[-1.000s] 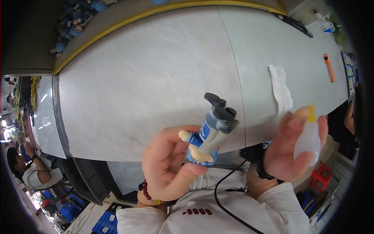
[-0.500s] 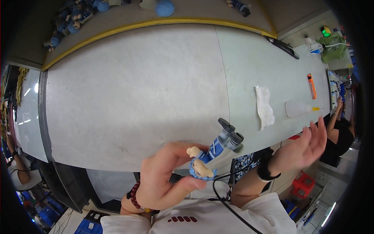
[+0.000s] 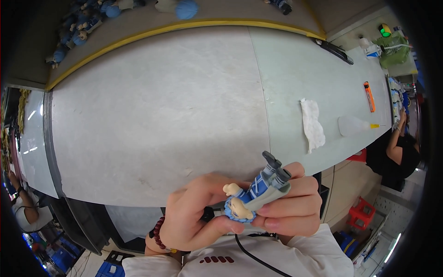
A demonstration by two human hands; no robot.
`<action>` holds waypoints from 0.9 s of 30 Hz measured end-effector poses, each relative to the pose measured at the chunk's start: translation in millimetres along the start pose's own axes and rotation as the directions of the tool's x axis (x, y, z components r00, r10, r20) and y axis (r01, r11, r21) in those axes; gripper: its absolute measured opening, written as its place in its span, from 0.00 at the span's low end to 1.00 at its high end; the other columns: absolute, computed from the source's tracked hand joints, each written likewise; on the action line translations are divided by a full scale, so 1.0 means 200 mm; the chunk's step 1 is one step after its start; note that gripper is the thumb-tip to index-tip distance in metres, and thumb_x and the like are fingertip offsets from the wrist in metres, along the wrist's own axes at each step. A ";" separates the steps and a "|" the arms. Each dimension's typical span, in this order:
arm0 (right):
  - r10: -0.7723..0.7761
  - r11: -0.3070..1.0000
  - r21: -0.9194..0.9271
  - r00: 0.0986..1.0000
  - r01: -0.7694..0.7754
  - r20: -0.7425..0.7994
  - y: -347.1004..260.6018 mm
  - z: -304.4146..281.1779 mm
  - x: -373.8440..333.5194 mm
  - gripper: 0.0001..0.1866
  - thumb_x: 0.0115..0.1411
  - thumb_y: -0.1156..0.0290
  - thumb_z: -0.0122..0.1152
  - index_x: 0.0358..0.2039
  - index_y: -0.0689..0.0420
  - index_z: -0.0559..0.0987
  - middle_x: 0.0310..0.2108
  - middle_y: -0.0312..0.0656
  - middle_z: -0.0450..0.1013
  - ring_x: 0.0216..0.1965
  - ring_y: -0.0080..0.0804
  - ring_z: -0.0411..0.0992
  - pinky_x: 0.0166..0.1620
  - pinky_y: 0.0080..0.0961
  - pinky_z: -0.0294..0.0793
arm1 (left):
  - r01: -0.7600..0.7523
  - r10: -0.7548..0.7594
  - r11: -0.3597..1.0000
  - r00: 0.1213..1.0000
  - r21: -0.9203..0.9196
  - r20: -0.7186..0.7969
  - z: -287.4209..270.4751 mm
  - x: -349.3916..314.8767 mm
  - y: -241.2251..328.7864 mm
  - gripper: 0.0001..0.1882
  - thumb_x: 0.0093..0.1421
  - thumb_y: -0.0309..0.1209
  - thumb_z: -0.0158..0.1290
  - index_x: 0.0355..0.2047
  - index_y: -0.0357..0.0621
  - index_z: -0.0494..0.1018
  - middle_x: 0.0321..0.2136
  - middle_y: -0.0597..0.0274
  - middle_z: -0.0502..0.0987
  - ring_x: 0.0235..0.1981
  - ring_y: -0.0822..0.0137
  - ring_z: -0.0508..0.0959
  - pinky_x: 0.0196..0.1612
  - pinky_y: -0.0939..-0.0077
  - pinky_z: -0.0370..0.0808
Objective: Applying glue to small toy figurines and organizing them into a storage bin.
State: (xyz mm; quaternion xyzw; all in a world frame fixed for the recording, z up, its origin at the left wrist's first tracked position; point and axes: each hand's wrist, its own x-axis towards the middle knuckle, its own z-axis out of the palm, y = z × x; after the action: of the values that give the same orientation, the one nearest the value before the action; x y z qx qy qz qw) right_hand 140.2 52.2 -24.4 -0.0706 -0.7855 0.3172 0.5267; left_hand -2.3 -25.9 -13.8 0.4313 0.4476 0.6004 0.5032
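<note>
A small painted figurine with blue hair, a blue outfit, a pale cape and dark grey boots is held over the table's near edge. Its head points down toward me and its boots point up and to the right. My left hand is closed around the head end, thumb below and fingers above. On the other side, my right hand grips the cape and head area, its fingers curled. The palm side of both hands is mostly hidden.
On the table's right part lie a crumpled white cloth, a clear squeeze bottle with a yellow tip and an orange box cutter. A yellow-edged shelf at the back bears several similar figurines. Another person sits at right.
My right hand has come in from the right, where it was raised and spread, and now grips the figurine. The left hand keeps its hold, with the figurine slightly lower.
</note>
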 end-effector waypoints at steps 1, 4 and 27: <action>-0.009 1.000 0.007 1.000 0.009 -0.006 0.00 0.00 0.00 0.13 0.39 0.80 0.62 0.26 0.56 0.68 0.31 0.38 0.70 0.30 0.28 0.69 0.27 0.20 0.64 | 0.001 -0.001 1.000 1.000 -0.001 0.002 0.00 0.00 0.00 0.21 0.45 0.33 0.56 0.35 0.32 0.63 0.32 0.52 0.73 0.32 0.66 0.74 0.35 0.80 0.69; -0.014 1.000 -0.020 0.999 0.015 0.034 -0.01 -0.01 0.00 0.14 0.38 0.80 0.62 0.26 0.56 0.68 0.31 0.38 0.71 0.30 0.28 0.69 0.27 0.19 0.64 | -0.021 0.021 1.000 1.000 -0.004 -0.008 0.00 -0.01 -0.01 0.22 0.44 0.34 0.57 0.35 0.33 0.63 0.32 0.52 0.73 0.32 0.66 0.75 0.34 0.80 0.69; 0.111 0.993 0.028 0.985 -0.115 0.134 -0.03 -0.06 0.06 0.09 0.38 0.81 0.60 0.22 0.58 0.70 0.29 0.40 0.71 0.32 0.30 0.70 0.31 0.21 0.69 | 0.037 -0.031 0.997 0.996 0.070 -0.087 0.02 -0.01 0.01 0.23 0.42 0.36 0.58 0.32 0.34 0.64 0.25 0.55 0.75 0.26 0.73 0.75 0.28 0.85 0.69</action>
State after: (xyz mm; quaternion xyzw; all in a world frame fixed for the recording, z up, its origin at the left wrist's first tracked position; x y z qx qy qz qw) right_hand 145.7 58.2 -8.5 -0.0844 -0.8076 0.3646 0.4557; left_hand 1.0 -27.5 -11.2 0.4150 0.4972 0.5933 0.4781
